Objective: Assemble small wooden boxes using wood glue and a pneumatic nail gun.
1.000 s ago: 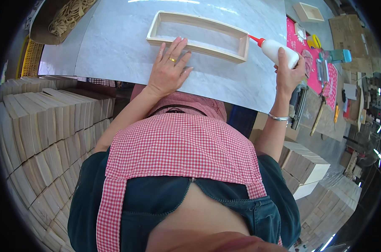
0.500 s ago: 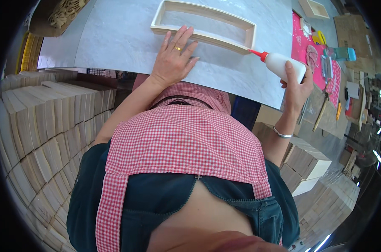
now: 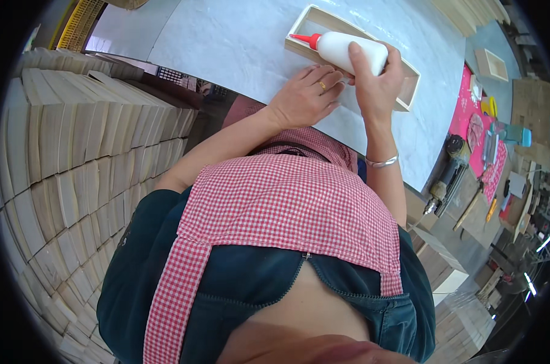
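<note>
My right hand point(image 3: 379, 79) is wrapped round a white squeeze bottle point(image 3: 343, 51) with a red pointed nozzle, probably a glue bottle. The bottle is held nearly level over a long rectangular wooden frame point(image 3: 411, 92), and its nozzle tip points at the frame's near left corner. Whether the tip touches the wood I cannot tell. Just below the bottle, my left hand point(image 3: 306, 97) rests by the frame's near side with its fingers stretched and slightly bent. The bottle and right hand hide part of the frame, which lies on a pale marbled tabletop point(image 3: 226, 45).
Tall stacks of wooden boards point(image 3: 74, 139) stand at my left, with a yellow basket point(image 3: 81, 24) beyond. To the right are a power tool point(image 3: 450, 170), a pink cloth point(image 3: 460, 100), a yellow roll point(image 3: 488, 107) and a small wooden box point(image 3: 492, 65). More boards point(image 3: 469, 12) lie at the far right.
The bottle has moved from the frame's right end to its left corner in my right hand. My left hand has bent its fingers slightly. The whole view has turned and shifted.
</note>
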Tool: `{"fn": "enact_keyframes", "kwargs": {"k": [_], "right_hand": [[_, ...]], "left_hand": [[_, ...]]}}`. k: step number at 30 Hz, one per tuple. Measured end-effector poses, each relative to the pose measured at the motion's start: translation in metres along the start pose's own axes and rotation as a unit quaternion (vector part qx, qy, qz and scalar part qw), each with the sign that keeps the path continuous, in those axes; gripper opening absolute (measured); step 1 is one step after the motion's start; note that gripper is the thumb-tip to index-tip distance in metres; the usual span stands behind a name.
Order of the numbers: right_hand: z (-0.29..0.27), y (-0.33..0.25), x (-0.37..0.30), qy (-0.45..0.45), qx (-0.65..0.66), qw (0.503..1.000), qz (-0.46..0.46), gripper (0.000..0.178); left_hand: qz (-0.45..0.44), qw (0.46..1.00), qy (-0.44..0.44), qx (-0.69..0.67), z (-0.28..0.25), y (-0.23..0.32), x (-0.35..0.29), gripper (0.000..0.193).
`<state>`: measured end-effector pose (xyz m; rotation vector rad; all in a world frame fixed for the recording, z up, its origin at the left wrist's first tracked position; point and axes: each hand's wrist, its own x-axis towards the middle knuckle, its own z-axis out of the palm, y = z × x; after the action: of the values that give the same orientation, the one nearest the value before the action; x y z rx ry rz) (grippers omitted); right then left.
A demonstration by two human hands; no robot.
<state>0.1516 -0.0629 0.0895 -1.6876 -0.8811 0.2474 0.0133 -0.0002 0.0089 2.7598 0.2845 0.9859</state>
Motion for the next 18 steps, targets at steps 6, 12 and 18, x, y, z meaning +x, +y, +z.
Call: {"fn": "enact_keyframes", "kwargs": {"k": [6, 12, 18], "right_hand": [[-0.008, -0.006, 0.0, 0.007, -0.041, 0.999, -0.007, 0.045], [-0.053, 0.007, -0.009, 0.026, -0.102, 0.994, 0.011, 0.049], [-0.095, -0.004, -0.024, 0.073, -0.08, 0.992, 0.071, 0.048]], "left_hand": [[-0.007, 1.0, -0.007, -0.008, -0.002, 0.001, -0.001, 0.034], [-0.001, 1.0, -0.008, -0.002, -0.002, 0.0, 0.003, 0.034], [0.006, 1.0, -0.023, 0.013, -0.001, 0.002, 0.002, 0.035]]}}
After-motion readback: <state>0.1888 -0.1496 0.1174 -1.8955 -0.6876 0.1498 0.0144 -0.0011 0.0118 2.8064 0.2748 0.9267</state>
